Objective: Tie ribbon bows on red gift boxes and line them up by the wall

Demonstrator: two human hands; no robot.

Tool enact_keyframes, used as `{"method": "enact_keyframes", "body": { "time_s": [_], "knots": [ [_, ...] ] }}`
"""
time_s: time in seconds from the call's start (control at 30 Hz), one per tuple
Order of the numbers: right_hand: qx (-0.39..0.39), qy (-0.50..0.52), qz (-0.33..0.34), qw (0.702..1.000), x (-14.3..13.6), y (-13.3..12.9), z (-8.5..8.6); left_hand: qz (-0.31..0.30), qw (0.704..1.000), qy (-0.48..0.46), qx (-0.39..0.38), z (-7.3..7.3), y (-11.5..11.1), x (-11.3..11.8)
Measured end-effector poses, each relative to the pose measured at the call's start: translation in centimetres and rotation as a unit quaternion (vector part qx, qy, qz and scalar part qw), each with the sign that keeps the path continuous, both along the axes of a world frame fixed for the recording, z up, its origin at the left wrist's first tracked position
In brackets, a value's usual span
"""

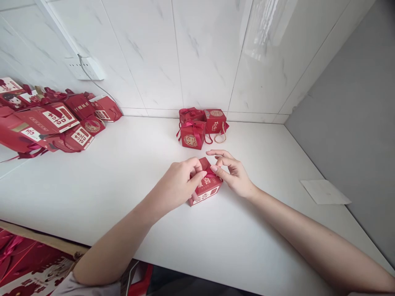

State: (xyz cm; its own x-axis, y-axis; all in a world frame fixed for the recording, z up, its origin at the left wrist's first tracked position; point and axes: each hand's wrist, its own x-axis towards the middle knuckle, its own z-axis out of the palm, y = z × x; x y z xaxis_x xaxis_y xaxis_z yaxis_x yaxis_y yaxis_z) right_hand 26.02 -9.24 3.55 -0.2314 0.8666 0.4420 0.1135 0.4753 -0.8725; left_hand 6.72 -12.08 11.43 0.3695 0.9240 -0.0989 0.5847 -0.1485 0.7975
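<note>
The bent fingers (198, 179) of the left hand (180, 181) curl over a red box (209, 190) near the middle of the frame, thumb drawn close to the forefinger; whether they pinch the ribbon (210, 173) on its top cannot be told. The right hand (237, 177) comes in from the right, index stretched out above the box, thumb tip at the ribbon and near another bent finger; whether anything is gripped there is likewise unclear. The box rests on the white surface (129, 181), a pale label with dark characters on its near side.

Just above the hands in the frame, a small cluster of red boxes (193, 135) with ribbons and cord handles stands near the tiled wall (145, 45). A heap of red boxes (49, 119) fills the left side, below a wall socket (84, 68) with a cable. White paper (325, 192) lies at the right; more red packaging (33, 267) shows at lower left.
</note>
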Motion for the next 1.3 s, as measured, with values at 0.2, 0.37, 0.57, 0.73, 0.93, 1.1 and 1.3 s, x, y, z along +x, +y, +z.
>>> {"method": "enact_keyframes", "body": {
  "time_s": [0.2,0.37,0.57,0.73,0.93,1.1,1.3],
  "knots": [
    [-0.012,-0.018,-0.064,0.998,-0.4,-0.2,-0.2,0.069,0.973,0.101,0.193,-0.6,1.7,-0.2],
    [0.028,-0.035,-0.099,0.994,-0.8,-1.1,0.4,0.064,0.973,0.024,0.223,-0.9,2.9,-0.6],
    [-0.002,-0.012,-0.085,0.996,-0.1,-0.3,0.5,0.056,0.998,-0.028,0.029,-0.8,2.9,-1.3],
    [-0.063,-0.037,-0.031,0.997,0.3,0.6,0.5,0.026,0.998,0.024,0.061,-0.9,2.5,-1.3],
    [-0.041,-0.079,-0.066,0.994,-0.1,-0.2,0.9,0.041,0.992,0.036,0.112,-1.8,3.8,-1.9],
    [-0.054,-0.073,-0.072,0.993,-0.2,-0.4,1.0,0.013,0.998,0.018,0.056,-2.3,5.0,-2.3],
    [-0.139,0.059,-0.053,0.987,0.1,0.4,0.9,0.034,0.994,-0.007,0.1,-2.7,5.3,-1.6]
  ]
}}
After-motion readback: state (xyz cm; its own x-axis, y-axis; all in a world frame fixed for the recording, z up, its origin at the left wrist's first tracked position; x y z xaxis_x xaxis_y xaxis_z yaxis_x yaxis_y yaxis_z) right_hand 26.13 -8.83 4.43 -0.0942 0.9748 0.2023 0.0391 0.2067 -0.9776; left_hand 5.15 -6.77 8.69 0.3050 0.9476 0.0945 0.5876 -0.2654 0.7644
